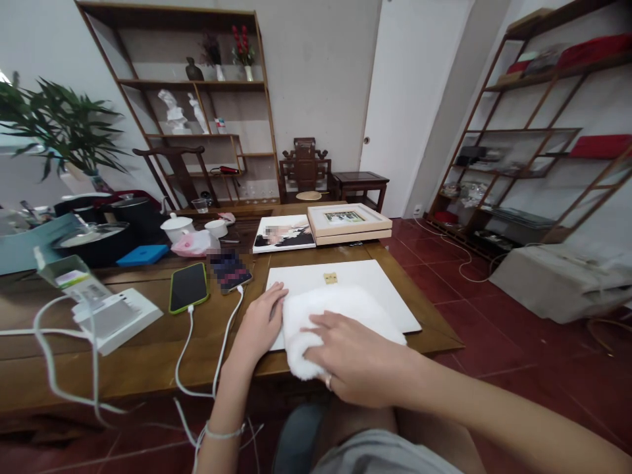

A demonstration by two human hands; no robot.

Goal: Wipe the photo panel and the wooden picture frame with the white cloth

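Observation:
A flat white panel [355, 273] lies at the front edge of the wooden table, with a small gold-coloured plate [330, 278] on its upper face. Across the panel's near part is a fluffy white cloth [340, 303], one corner hanging past the table edge. My right hand [353, 355] presses on the cloth and grips it, fingers bent into the pile. At the panel's left edge rests my left hand [261, 322], its fingers stretched out on the surface and nothing held in it. The cloth hides much of the panel's near side.
Behind the panel lie a photo print [285, 234] and stacked wooden frames [349, 224]. Two phones, one in a green case [189, 288], have white cables trailing over the front edge. A white open box [121, 319], a blue box [143, 255] and black pots [93, 243] stand left.

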